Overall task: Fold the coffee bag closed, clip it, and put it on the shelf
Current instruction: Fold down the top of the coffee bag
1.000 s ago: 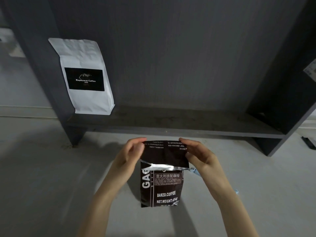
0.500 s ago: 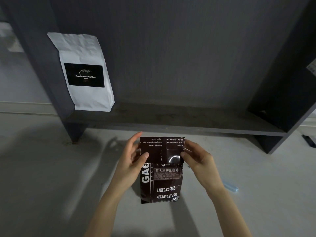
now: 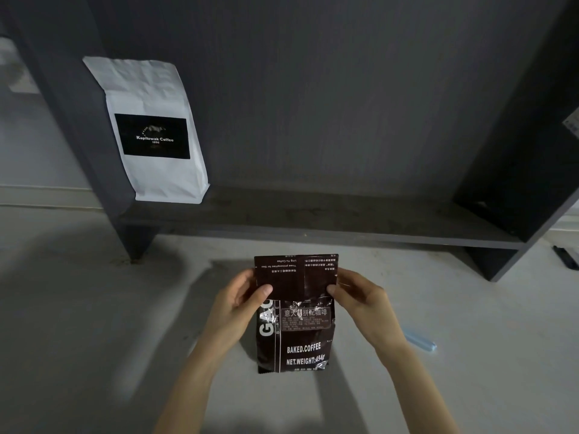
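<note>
A dark brown coffee bag (image 3: pixel 300 343) stands upright on the pale floor in front of a low dark shelf (image 3: pixel 329 217). Its top flap is folded forward and down over the front, with upside-down print showing. My left hand (image 3: pixel 241 305) pinches the flap's left edge, thumb on the front. On the flap's right edge my right hand (image 3: pixel 360 302) does the same. A pale blue clip (image 3: pixel 419 341) lies on the floor just right of my right wrist, partly hidden by it.
A white coffee bag (image 3: pixel 156 130) with a black label leans against the shelf's left upright. The rest of the shelf board stretches to the right. A dark object (image 3: pixel 564 256) lies on the floor at the far right edge.
The flap has been folded flatter against the bag's front, covering the silver inside that showed a second ago. Both hands slid down to the flap's side edges.
</note>
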Motion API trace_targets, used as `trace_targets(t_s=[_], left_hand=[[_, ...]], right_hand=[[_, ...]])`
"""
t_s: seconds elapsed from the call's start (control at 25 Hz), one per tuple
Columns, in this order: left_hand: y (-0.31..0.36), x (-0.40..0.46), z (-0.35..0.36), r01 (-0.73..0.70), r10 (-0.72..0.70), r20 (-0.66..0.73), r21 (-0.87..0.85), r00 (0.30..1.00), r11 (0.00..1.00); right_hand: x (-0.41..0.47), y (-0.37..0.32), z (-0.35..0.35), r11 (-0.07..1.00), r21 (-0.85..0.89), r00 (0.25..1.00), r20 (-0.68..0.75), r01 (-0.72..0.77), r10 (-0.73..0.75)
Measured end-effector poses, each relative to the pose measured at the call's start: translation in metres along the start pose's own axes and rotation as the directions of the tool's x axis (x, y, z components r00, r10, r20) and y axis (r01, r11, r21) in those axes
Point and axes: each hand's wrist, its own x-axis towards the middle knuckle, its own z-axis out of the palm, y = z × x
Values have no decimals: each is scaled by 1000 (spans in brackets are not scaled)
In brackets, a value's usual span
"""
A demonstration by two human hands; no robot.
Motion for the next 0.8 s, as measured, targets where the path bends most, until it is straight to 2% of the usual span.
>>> trace_targets(t_s=[0.16, 0.28, 0.6, 0.68, 0.8], left_hand=[[-4, -1, 4, -35, 36, -69, 19, 997, 999], [-3, -1, 9, -59, 72, -136, 101, 988, 993], [13, 8, 16, -141, 177, -270, 148, 946, 979], [18, 15, 18, -149, 186, -271, 150, 945, 977], [22, 30, 18, -127, 156, -257, 125, 954, 984]], right_hand=[[-2, 2, 5, 997, -76, 996, -87, 29, -36], [-5, 3, 8, 985, -144, 982, -146, 96, -117], [-2, -10, 6, 972, -166, 954, -221, 169, -204], [2, -13, 6, 973, -158, 941, -267, 168, -206], [10, -17, 5, 974, -159, 944, -261, 163, -200]])
